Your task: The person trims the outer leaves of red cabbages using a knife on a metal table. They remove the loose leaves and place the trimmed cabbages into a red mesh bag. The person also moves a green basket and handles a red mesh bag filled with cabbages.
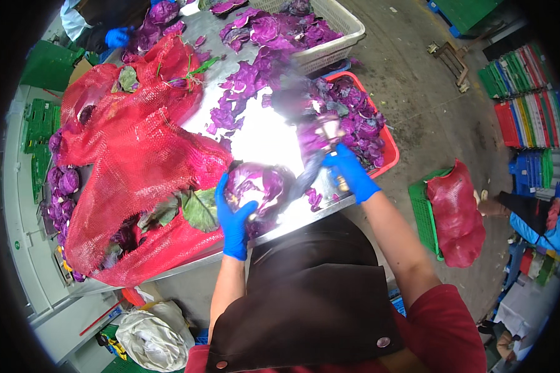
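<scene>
My left hand (233, 221), in a blue glove, is wrapped round the near left side of a red cabbage (264, 186) on the metal table (255, 127). The cabbage shows pale cut patches. My right hand (353, 173), also gloved in blue, is closed on a knife; its motion-smeared blade (307, 175) points toward the cabbage. Just beyond that hand, purple leaf pieces (320, 133) with a whitish stem part are blurred in motion. Loose purple leaves (249, 84) lie across the table beyond the cabbage.
Left of me, a red mesh sack (143, 165) holds cabbages. A red crate (389, 146) full of leaves stands right; a white basket (348, 31) is beyond it. A co-worker's blue-gloved hand (117, 37) is far left. A green crate (426, 217) holds another sack.
</scene>
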`<state>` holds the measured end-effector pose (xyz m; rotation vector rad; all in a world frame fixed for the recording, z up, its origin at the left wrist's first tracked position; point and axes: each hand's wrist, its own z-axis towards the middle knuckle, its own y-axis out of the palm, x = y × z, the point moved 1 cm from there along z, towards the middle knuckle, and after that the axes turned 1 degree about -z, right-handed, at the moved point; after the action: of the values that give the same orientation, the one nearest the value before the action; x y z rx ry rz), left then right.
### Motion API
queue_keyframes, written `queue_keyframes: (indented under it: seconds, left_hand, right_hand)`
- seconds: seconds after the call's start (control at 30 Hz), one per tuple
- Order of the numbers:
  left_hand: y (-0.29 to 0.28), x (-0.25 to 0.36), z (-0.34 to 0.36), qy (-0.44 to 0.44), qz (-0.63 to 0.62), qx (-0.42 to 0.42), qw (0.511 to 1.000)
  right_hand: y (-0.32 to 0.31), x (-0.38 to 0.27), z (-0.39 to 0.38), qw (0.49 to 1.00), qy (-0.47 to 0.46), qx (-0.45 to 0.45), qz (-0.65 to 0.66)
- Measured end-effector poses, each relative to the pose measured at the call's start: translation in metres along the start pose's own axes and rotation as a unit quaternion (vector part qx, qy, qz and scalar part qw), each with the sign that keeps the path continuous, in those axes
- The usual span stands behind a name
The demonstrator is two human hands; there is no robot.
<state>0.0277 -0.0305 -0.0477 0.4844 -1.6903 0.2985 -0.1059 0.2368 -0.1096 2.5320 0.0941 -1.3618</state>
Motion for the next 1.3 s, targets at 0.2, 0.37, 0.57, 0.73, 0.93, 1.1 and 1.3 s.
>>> queue_keyframes:
  seconds: [0.2, 0.37, 0.57, 0.73, 0.93, 1.1, 1.3]
  left_hand:
    - [0.002, 0.001, 0.017, 0.003, -0.06, -0.057, 0.997]
    - [0.045, 0.025, 0.032, 0.007, 0.05, -0.156, 0.986]
    - [0.061, 0.01, 0.001, 0.05, 0.158, 0.011, 0.986]
    - [0.088, -0.012, -0.034, 0.058, 0.199, 0.178, 0.962]
    - [0.104, -0.052, -0.073, -0.021, 0.058, 0.25, 0.966]
    - [0.081, -0.101, -0.063, -0.093, 0.158, 0.16, 0.97]
    - [0.102, -0.098, -0.058, -0.025, 0.342, 0.108, 0.933]
  right_hand:
    - [-0.089, -0.057, 0.008, 0.963, -0.011, 0.17, -0.209]
    - [-0.147, -0.053, 0.025, 0.916, -0.039, 0.192, -0.351]
    - [-0.213, -0.006, 0.062, 0.947, 0.042, 0.127, -0.291]
    - [-0.248, 0.014, 0.074, 0.962, 0.09, 0.064, -0.251]
    - [-0.283, 0.037, 0.053, 0.955, 0.065, 0.083, -0.279]
    - [-0.318, 0.056, -0.02, 0.933, 0.117, 0.108, -0.324]
    - [-0.339, 0.102, -0.121, 0.919, 0.225, 0.203, -0.252]
